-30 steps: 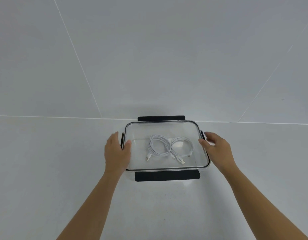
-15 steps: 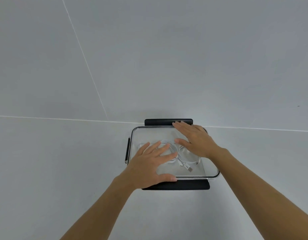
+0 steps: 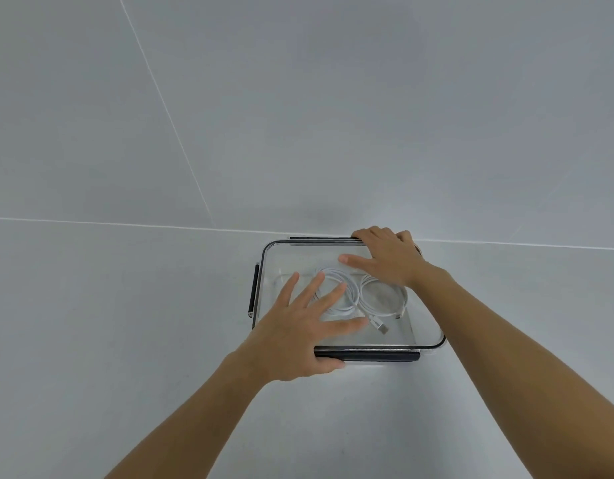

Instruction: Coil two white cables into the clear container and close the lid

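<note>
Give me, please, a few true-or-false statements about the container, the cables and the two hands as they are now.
1. Both white cables lie coiled side by side inside the clear container. True.
2. The left hand lies flat on the lid with its fingers spread. True.
3. The right hand rests on the table beside the container. False: it is at the lid's far right corner, with its fingers curled over the far edge.
4. The lid lies on the table next to the container. False: it sits on top of the container, under both hands.
5. A black clip shows on the container's left side. True.
</note>
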{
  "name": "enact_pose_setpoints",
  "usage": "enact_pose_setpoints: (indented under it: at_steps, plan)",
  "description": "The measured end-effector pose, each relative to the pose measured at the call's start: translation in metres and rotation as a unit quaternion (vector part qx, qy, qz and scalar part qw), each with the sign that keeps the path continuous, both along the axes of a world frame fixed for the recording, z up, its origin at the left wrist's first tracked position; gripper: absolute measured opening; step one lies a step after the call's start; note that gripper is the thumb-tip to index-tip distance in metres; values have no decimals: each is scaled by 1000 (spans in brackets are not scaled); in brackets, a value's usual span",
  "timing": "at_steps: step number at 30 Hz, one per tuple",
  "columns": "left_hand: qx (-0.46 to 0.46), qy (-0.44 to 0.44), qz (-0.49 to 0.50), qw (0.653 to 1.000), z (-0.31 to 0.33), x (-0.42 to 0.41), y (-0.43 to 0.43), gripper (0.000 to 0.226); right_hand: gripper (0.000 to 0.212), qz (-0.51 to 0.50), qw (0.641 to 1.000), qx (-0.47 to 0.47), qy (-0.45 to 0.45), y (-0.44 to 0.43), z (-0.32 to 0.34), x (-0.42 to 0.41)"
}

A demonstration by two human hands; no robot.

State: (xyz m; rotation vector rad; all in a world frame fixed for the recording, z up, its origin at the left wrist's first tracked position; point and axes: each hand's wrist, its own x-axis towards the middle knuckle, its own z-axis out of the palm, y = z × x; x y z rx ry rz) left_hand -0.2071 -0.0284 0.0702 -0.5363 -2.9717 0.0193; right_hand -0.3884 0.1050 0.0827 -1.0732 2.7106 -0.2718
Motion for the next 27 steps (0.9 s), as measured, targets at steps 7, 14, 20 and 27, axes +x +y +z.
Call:
enact_pose_setpoints:
  at_steps: [7, 14, 20, 27]
  plan:
    - [-2, 15, -9, 1000, -6, 1, 0, 58, 61, -10, 999, -30, -42, -6, 2, -7]
    - [-5, -28, -4, 1000, -2, 0, -2, 61, 65, -12, 999, -31, -38, -4, 3, -4]
    - [1, -57, 12, 998, 5, 2, -2, 60, 69, 1, 1000, 3, -17, -2, 3, -2]
    - [145, -135, 93, 976, 27, 1, -3, 58, 55, -35, 990, -136, 1, 12, 34, 4]
